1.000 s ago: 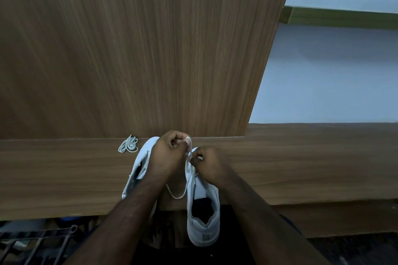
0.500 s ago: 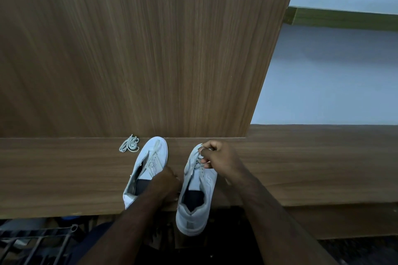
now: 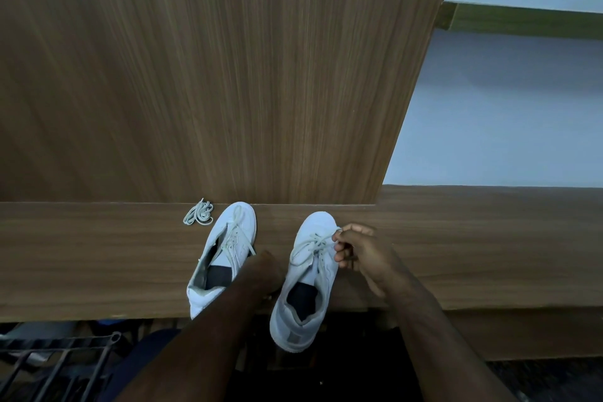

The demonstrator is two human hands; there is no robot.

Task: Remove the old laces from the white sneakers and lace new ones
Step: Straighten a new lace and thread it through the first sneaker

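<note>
Two white sneakers lie toe-away on the desk point(image 3: 98, 258). Right sneaker point(image 3: 310, 277), heel overhanging the edge, has its lace point(image 3: 313, 243) pinched by the right hand point(image 3: 362, 254) beside its toe; left hand point(image 3: 261, 274), grip unclear, rests between them.
</note>
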